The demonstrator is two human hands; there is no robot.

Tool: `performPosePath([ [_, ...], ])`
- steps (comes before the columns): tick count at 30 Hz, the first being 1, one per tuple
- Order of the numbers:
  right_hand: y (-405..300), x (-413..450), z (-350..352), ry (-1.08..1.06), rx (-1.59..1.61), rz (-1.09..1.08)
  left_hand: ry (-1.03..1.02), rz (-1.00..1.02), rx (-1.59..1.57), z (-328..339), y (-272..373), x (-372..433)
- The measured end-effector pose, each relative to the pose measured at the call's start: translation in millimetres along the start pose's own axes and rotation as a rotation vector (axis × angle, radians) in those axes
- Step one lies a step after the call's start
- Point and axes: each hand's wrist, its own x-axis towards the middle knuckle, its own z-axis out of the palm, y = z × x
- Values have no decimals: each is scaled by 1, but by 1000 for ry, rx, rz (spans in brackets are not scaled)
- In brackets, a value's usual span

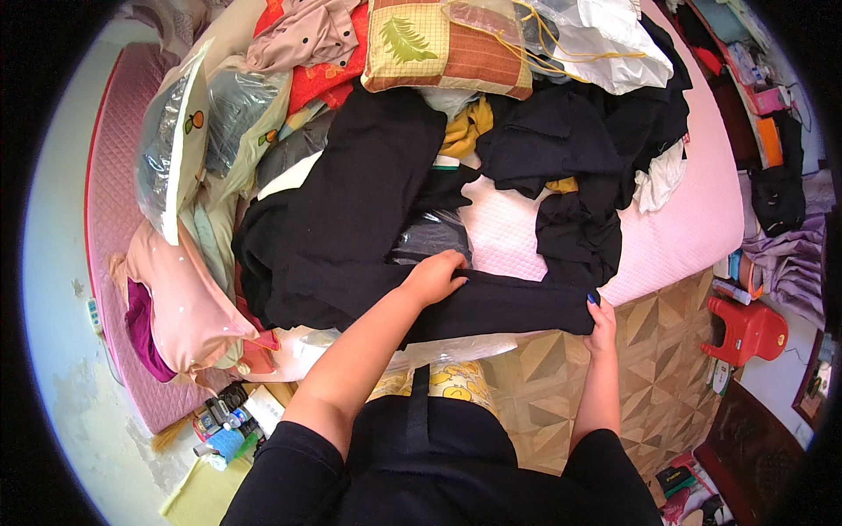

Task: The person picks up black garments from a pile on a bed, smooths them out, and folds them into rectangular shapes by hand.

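Observation:
Black trousers (368, 191) lie spread on the bed, one leg pointing away from me and the other stretched sideways along the near edge. My left hand (434, 279) rests on the upper edge of the sideways leg, its fingers curled at the cloth; whether it grips is unclear. At the right end of that leg, my right hand (600, 322) pinches the hem between thumb and fingers. Behind the leg a clear plastic bag with dark contents (431, 240) shows partly. More dark clothes (552, 141) lie crumpled beyond, at the right.
A checked pillow (447, 46), a white bag (605, 52) and a dotted garment (302, 39) lie at the far side. Plastic-wrapped bedding (177, 144) and a pink pillow (184, 302) are on the left. On the patterned floor (658, 355), at the right, stands a red plastic stool (743, 329).

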Motion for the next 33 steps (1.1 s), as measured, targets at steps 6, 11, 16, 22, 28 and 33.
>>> performPosePath([
  [6,5,-7,-7,-118,28,170,-154,-72,-80,-4,0,5],
  [11,18,0,-20,-294,-454,215,-207,-5,180,1,-3,2],
  [16,30,3,-32,-211,-544,245,-260,-25,403,8,2,9],
  [22,59,25,-39,-229,-749,129,-306,-168,541,5,6,7],
  [28,129,65,-62,-140,-888,35,316,70,274,-15,18,-23],
  [33,156,84,-52,34,-932,178,913,-299,261,-60,-10,-88],
])
